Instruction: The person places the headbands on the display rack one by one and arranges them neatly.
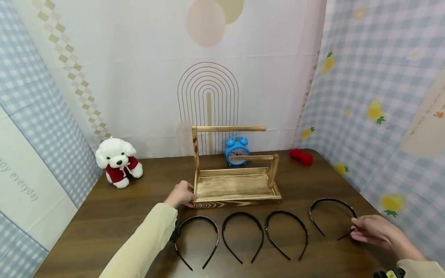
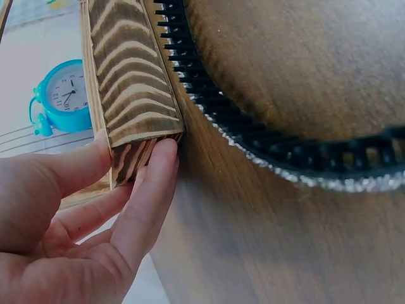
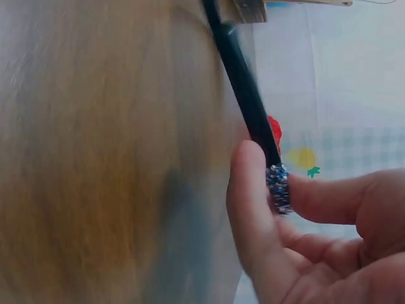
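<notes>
The right hand (image 1: 373, 231) is pinching the rightmost headband (image 1: 326, 199) by one side (gripped off-centre, it could twist); the left hand (image 1: 181, 193) is pinching the wooden rack (image 1: 240, 202) at its near-left corner.

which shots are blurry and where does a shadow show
Right wrist: brown wood-grain tabletop smeared, soft dark shadow low on it; left wrist: striped brown wooden rectangular tray fairly crisp; head: thin black arched headband in the bare right hand fairly clear.
</notes>
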{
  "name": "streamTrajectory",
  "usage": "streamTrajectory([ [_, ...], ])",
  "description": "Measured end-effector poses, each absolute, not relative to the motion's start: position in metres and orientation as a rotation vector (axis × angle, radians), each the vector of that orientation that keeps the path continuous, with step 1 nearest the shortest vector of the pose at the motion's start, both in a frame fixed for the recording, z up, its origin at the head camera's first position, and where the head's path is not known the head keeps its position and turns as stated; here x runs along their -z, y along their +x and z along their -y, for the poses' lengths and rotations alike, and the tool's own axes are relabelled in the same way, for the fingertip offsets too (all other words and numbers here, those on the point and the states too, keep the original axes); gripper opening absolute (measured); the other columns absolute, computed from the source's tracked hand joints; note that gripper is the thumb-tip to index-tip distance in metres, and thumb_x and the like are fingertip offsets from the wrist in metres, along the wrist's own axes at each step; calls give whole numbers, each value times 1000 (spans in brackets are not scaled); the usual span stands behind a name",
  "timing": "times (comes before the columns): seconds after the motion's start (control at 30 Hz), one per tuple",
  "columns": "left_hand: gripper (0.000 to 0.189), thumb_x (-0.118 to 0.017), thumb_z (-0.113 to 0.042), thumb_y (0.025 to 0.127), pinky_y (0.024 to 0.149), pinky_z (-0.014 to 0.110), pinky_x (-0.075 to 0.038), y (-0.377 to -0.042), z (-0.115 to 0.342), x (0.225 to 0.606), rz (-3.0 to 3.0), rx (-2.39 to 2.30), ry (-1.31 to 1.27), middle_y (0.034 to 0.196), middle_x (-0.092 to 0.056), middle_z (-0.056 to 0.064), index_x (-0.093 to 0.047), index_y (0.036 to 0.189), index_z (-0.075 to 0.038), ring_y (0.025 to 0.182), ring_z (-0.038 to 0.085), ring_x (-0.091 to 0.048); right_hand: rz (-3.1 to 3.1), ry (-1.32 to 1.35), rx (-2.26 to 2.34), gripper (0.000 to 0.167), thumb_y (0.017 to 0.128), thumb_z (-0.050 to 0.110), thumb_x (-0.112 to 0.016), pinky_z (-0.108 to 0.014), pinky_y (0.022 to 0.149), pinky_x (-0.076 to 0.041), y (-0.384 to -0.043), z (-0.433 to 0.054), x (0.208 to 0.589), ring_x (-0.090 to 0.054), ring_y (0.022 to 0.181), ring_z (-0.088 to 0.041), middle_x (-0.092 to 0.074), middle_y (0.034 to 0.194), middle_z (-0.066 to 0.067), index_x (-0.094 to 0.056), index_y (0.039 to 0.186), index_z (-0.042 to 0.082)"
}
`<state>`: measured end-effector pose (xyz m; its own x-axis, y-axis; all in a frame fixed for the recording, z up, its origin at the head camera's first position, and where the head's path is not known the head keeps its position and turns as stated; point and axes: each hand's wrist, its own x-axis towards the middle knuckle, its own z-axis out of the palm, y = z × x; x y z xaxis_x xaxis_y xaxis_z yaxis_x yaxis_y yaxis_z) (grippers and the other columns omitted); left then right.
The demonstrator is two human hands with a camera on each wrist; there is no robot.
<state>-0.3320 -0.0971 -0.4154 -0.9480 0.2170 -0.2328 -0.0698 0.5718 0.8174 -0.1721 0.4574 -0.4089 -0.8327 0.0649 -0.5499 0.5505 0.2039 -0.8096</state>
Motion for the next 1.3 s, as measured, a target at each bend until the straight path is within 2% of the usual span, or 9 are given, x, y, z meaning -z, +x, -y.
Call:
streamTrajectory([
  [0.17, 43, -67, 0, 91, 62, 36, -62, -328, 95, 415, -2526, -1324, 110, 94, -68, 26, -52, 127, 18, 71, 26, -70, -2078, 473, 1810, 23, 107, 14, -37, -38, 84, -60, -175, -454, 405, -70, 87, -21, -62, 93, -10, -47, 108, -7],
  [0.67, 39, -67, -1, 90, 61, 33, -62, -330, 95, 418, -2576, -1274, 121, 103, -66, 28, -56, 124, 17, 70, 24, -69, -2106, 245, 2249, 9, 103, 19, -49, -31, 84, -60, -186, -410, 388, -71, 87, -16, -65, 91, -2, -52, 103, 10],
  [0.93, 43, -67, -2, 91, 60, 33, -62, -329, 93, 416, -2613, -1206, 125, 114, -60, 34, -53, 126, 18, 67, 26, -70, -2021, 126, 2604, 10, 100, 15, -53, -29, 78, -61, -196, -386, 381, -71, 82, -17, -65, 87, -1, -53, 93, 8],
  [1.3, 37, -68, -2, 90, 61, 33, -62, -326, 91, 413, -2649, -1206, 131, 107, -65, 31, -58, 121, 16, 67, 27, -71, -1926, 145, 2979, 15, 96, 12, -59, -31, 75, -61, -216, -346, 362, -72, 79, -18, -66, 85, -5, -50, 103, 1],
])
